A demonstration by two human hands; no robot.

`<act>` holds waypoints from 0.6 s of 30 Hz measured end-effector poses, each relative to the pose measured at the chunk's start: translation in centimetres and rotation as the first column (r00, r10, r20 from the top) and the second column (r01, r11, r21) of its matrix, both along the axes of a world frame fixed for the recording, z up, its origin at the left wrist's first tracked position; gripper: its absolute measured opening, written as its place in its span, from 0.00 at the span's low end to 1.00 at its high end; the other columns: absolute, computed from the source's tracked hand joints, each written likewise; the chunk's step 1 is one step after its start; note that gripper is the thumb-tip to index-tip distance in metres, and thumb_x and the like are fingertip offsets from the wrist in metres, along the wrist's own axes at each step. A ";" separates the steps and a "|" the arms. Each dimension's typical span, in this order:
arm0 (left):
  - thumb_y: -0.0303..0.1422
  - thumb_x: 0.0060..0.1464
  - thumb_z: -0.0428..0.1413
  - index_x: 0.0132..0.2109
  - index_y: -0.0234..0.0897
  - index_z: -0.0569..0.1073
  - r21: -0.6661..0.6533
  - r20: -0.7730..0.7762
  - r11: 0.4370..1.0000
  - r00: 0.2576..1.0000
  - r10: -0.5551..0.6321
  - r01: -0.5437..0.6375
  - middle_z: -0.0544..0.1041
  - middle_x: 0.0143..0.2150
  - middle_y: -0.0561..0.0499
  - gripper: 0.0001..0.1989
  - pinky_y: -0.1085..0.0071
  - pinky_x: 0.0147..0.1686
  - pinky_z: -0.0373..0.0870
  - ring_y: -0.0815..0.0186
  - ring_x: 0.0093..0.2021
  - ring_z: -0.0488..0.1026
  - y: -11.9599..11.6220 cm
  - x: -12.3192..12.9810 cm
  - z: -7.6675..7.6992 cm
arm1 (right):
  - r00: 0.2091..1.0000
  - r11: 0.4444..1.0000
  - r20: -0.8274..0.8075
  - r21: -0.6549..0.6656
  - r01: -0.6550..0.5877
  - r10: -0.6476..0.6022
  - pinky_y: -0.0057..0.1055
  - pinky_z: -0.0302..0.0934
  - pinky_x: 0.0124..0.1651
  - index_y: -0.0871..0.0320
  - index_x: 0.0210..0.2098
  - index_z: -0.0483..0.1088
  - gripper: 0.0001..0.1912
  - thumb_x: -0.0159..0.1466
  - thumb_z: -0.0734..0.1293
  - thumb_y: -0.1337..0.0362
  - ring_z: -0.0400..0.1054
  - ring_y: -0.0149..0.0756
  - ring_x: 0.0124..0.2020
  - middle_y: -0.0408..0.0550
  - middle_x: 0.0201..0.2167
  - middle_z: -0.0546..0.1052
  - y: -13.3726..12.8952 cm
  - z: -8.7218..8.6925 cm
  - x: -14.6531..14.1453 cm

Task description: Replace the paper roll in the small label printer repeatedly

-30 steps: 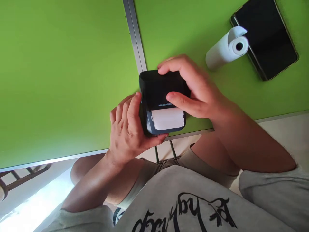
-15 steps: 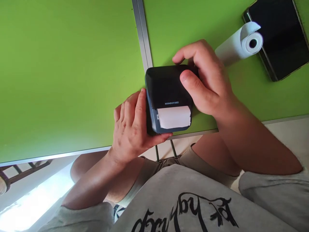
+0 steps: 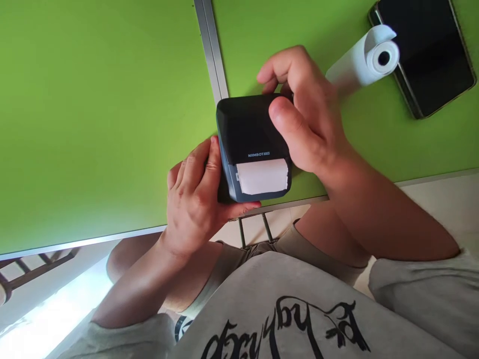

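Note:
A black label printer (image 3: 252, 127) marked NIIMBOT sits near the front edge of the green table. A strip of white paper (image 3: 262, 177) sticks out of its front slot and has a ragged right edge. My left hand (image 3: 194, 194) grips the printer, fingers along its left side and thumb across the front below the paper. Over the printer's right rear corner is my right hand (image 3: 309, 114), its thumb and fingers apart. The right thumb overlaps the lid; whether it touches is unclear, and some of the fingers are hidden.
A roll of white paper (image 3: 361, 60) stands behind my right hand, its loose end curling up. Beside it lies a dark phone-like device (image 3: 430, 55). A metal strip (image 3: 211, 50) crosses the green table (image 3: 93, 124). My lap is below the front edge.
The right thumb and fingers have shifted slightly up and away from the printer's lid. The whole view has moved a little; my left hand keeps its hold on the printer.

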State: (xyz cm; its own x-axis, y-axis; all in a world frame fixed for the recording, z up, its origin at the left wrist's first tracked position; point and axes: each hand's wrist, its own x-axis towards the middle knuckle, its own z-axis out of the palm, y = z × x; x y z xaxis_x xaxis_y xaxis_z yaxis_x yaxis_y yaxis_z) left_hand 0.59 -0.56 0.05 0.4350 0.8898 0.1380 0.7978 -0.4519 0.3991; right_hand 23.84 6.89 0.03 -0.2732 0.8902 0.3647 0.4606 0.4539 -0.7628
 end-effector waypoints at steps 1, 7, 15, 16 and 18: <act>0.72 0.55 0.46 0.78 0.43 0.54 -0.019 0.004 1.000 1.000 0.002 -0.002 0.73 0.69 0.36 0.55 0.52 0.60 0.69 0.43 0.65 0.75 0.0 0.0 0.1 | 1.000 1.000 -0.024 0.001 0.008 -0.008 0.38 0.67 0.55 0.55 0.47 0.66 0.22 0.73 0.54 0.44 0.72 0.36 0.46 0.50 0.46 0.77 0.1 -0.1 -0.1; 0.73 0.55 0.44 0.77 0.41 0.56 -0.008 0.006 1.000 1.000 0.006 -0.006 0.73 0.69 0.35 0.55 0.50 0.59 0.70 0.42 0.65 0.75 0.0 0.3 -0.1 | 1.000 1.000 -0.024 -0.016 0.010 -0.010 0.42 0.67 0.55 0.56 0.48 0.67 0.25 0.72 0.54 0.42 0.71 0.39 0.46 0.53 0.47 0.76 0.0 -0.1 0.0; 0.75 0.55 0.45 0.76 0.39 0.54 0.019 0.014 1.000 1.000 0.007 -0.007 0.74 0.68 0.36 0.56 0.50 0.58 0.71 0.44 0.64 0.76 0.1 0.4 -0.4 | 0.964 0.980 0.179 -0.009 -0.196 0.195 0.44 0.69 0.57 0.50 0.54 0.69 0.33 0.62 0.66 0.33 0.69 0.40 0.54 0.47 0.50 0.73 0.2 1.0 2.4; 0.74 0.56 0.45 0.76 0.38 0.54 0.029 0.009 1.000 1.000 0.008 -0.008 0.74 0.67 0.35 0.56 0.50 0.58 0.71 0.44 0.64 0.76 0.2 0.4 -0.3 | 0.957 0.980 0.211 -0.036 -0.198 0.201 0.44 0.70 0.55 0.49 0.55 0.69 0.34 0.61 0.66 0.32 0.68 0.41 0.55 0.47 0.52 0.73 0.3 1.2 2.7; 0.73 0.58 0.45 0.75 0.35 0.56 0.056 0.003 0.998 1.000 0.007 -0.007 0.75 0.66 0.35 0.55 0.49 0.56 0.72 0.45 0.63 0.76 0.2 0.4 -0.3 | 0.950 0.982 0.251 -0.036 -0.184 0.187 0.41 0.72 0.49 0.50 0.55 0.71 0.35 0.61 0.67 0.32 0.68 0.41 0.55 0.50 0.53 0.73 0.6 1.3 3.1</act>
